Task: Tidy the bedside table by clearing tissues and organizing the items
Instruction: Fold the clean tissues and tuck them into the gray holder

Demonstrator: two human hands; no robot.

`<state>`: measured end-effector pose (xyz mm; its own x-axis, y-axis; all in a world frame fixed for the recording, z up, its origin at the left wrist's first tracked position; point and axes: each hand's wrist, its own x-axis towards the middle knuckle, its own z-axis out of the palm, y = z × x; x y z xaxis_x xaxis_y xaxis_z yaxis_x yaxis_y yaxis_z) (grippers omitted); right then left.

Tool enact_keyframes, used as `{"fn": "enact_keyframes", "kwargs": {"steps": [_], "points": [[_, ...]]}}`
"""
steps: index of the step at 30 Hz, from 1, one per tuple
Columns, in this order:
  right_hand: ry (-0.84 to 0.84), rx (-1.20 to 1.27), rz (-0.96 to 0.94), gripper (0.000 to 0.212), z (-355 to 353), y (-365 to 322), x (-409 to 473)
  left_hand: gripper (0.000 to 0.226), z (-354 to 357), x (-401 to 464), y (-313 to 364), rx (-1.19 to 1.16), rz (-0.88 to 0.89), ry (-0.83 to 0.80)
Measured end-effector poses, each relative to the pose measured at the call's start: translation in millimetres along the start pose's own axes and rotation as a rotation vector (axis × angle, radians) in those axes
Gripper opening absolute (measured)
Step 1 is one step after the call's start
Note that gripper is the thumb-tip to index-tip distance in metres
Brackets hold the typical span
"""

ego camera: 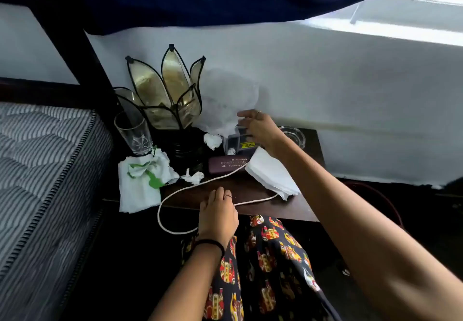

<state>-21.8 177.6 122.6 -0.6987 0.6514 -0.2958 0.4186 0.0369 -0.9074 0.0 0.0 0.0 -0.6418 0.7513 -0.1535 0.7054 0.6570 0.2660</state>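
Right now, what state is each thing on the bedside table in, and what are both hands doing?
Drinking glass: upright, looks empty.
Petal lamp: upright, unlit.
Green-printed tissue: crumpled, overhanging the table edge.
Small tissue wads: balled up.
Flat napkins: stacked.
Purple case: closed.
White cord: looped off the edge.
Right hand: reaching for a small box.
Left hand: resting on the cord.

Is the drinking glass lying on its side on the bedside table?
No, the drinking glass stands upright at the table's left back corner, beside the petal-shaped lamp and behind the crumpled tissues.
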Motion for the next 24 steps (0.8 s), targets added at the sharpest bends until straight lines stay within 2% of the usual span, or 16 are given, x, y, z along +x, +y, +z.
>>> {"fn": "enact_keyframes", "kwargs": {"steps": [4, 8, 13, 18, 24], "points": [[0.065, 0.082, 0.048, 0.033, 11, -6, 23, 0.031, 6, 7, 0, 0.051, 0.017, 0.101], [0.079, 0.119, 0.089, 0.041, 16, -6, 36, 0.025, 10, 11, 0, 0.059, 0.018, 0.126], [0.203, 0.297, 0.057, 0.040, 6, -12, 30, 0.027, 4, 11, 3, 0.033, -0.008, 0.063], [0.274, 0.390, -0.044, 0.044, -48, -6, -1, 0.035, 1, 11, 5, 0.032, 0.001, 0.014], [0.518, 0.395, -0.080, 0.032, -139, 49, -66, 0.040, 1, 10, 7, 0.068, -0.008, -0.016]]}}
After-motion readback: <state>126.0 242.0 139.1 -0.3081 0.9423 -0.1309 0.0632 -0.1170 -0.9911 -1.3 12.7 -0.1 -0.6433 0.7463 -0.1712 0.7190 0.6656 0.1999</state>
